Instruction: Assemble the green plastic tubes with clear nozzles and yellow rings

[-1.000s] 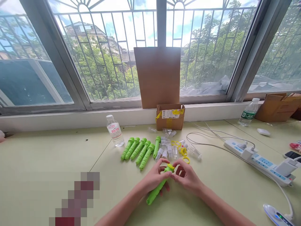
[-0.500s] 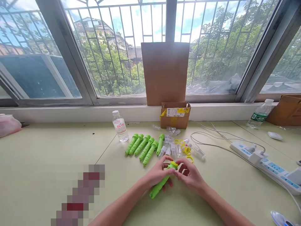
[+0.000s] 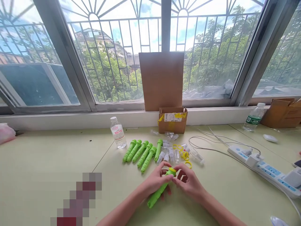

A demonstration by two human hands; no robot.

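My left hand (image 3: 156,180) is wrapped around a green plastic plant watering spike (image 3: 158,194), which lies slanted with its narrow end toward me. Around the top end of this spike sits a yellow ring (image 3: 172,170). My right hand (image 3: 188,178) pinches at the ring from the right, thumb and index finger closed against it. Several more green spikes (image 3: 148,159) lie in a slanted row beyond my left hand. Past my right hand are loose yellow rings (image 3: 185,155) and a cluster of clear and white plastic fittings (image 3: 171,154).
A small cardboard box (image 3: 172,127) stands by the sill, a flat cardboard sheet (image 3: 162,81) behind it. One water bottle (image 3: 118,133) is at left, another bottle (image 3: 253,118) at far right. A power strip (image 3: 265,168) with cables lies on the right.
The view has tilted up a little, so everything sits lower in the picture. Both hands keep nearly the same grip on the spike and its yellow ring.
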